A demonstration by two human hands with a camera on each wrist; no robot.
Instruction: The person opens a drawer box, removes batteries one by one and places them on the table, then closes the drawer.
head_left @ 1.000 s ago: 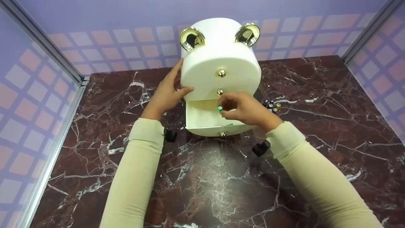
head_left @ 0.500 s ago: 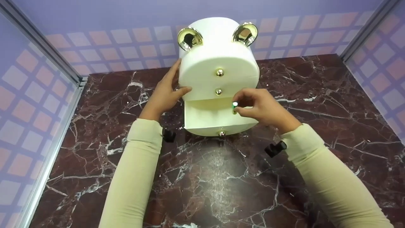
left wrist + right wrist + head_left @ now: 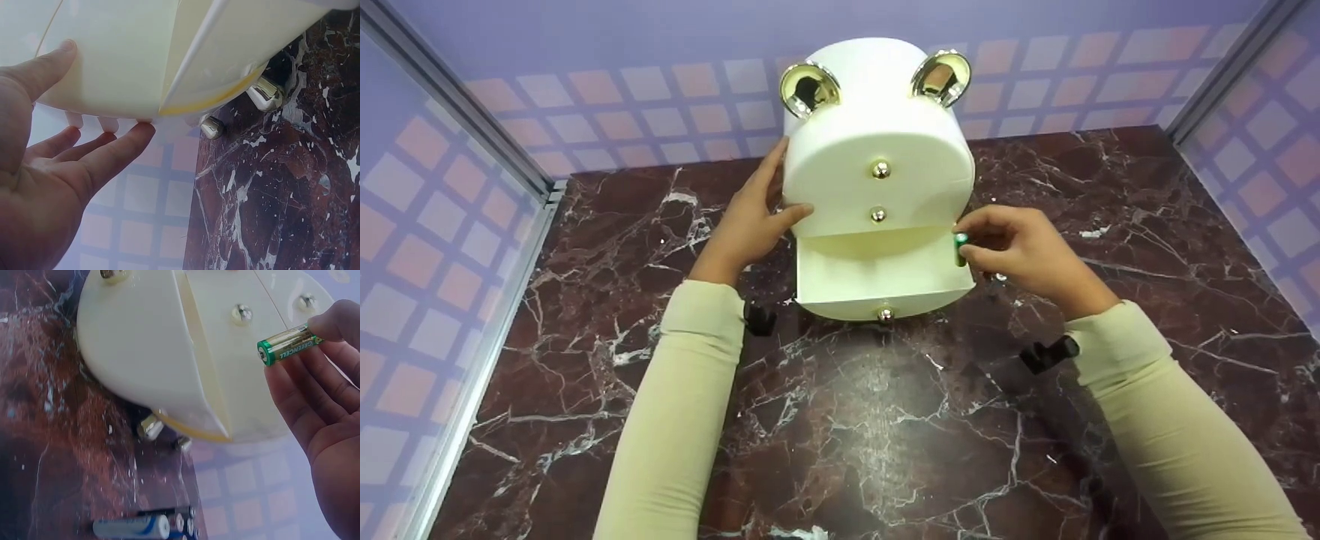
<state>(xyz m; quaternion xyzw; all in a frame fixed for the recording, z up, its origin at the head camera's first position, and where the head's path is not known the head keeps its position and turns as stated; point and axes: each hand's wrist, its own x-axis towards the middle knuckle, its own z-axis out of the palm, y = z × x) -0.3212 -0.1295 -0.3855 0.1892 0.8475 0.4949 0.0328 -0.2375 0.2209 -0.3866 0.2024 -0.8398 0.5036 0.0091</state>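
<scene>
A white drawer box (image 3: 840,180) with gold, ear-like discs on top stands at the back of the marble surface. Its bottom drawer (image 3: 885,306) is pulled out, and nothing shows in the visible part of it. My left hand (image 3: 751,223) rests on the box's left side, fingers nearly straight along the side and thumb on the front face. At the drawer's right edge, my right hand (image 3: 1031,251) pinches a green-and-gold battery (image 3: 287,344) between thumb and fingers. In the right wrist view its end cap points away from the palm.
Several more batteries (image 3: 132,527) lie on the marble surface (image 3: 840,435) right of the box, mostly hidden by my right hand in the head view. Gold knobs (image 3: 881,169) stick out of the drawer fronts. A tiled wall (image 3: 675,97) stands close behind.
My right hand has moved right with the battery, from over the middle of the open drawer to its right edge. The left hand keeps its place on the box.
</scene>
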